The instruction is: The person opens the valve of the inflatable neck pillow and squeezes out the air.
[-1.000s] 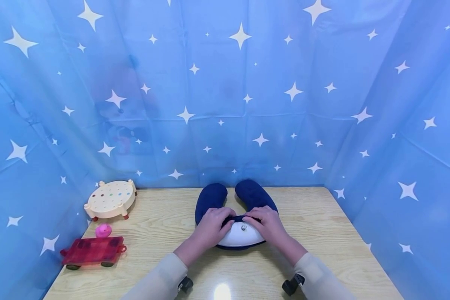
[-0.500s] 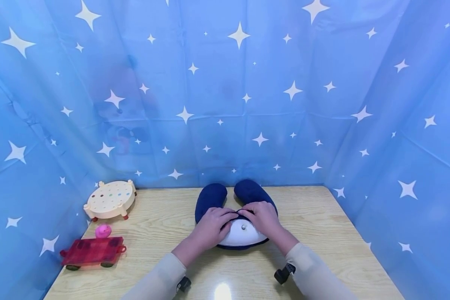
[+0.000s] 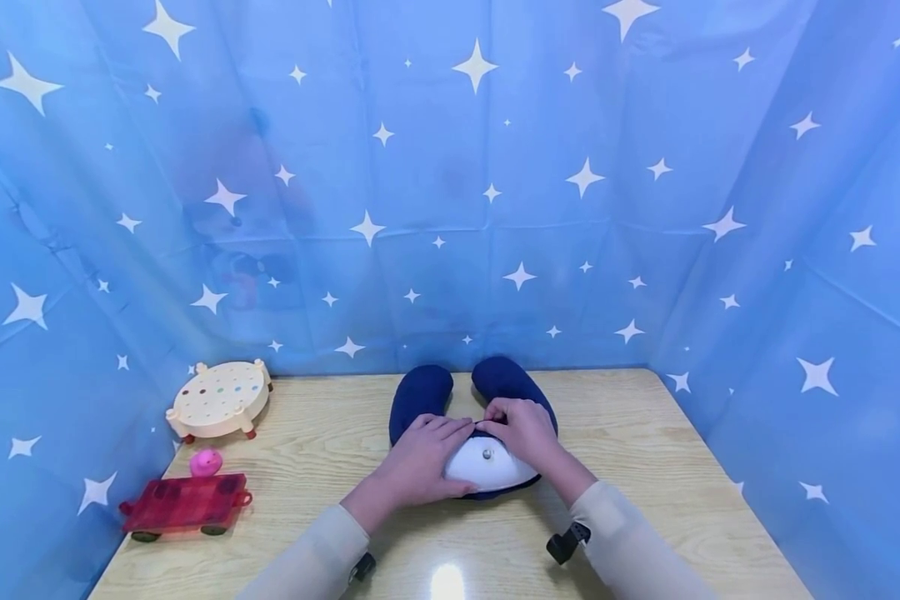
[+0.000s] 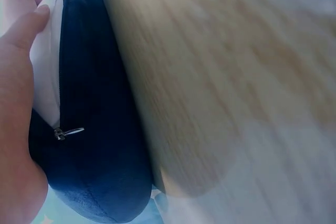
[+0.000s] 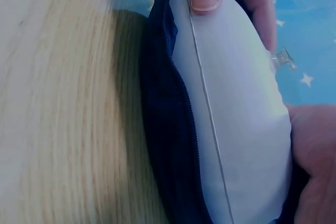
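A navy U-shaped neck pillow (image 3: 418,402) lies on the table, its curved end toward me. Through the unzipped cover shows a white inflatable inner (image 3: 495,473) with a clear valve (image 5: 283,59). My left hand (image 3: 422,463) grips the pillow's left part, thumb on the white inner and fingers over its upper side. At the cover's upper edge, right of the middle, the thumb and forefinger of my right hand (image 3: 528,430) pinch the navy fabric. A metal zipper pull (image 4: 69,132) hangs at one end of the opening in the left wrist view.
On the table's left stand a red toy wagon (image 3: 187,502), a pink toy (image 3: 206,462) and a round cream pegged toy (image 3: 221,400) on short legs. A blue star-patterned curtain (image 3: 435,183) encloses the back and sides of the wooden table (image 3: 645,500).
My left thumb has spread down to the lower part of the white inner. My right hand has moved slightly left and up along the cover's edge. The pillow stays in place.
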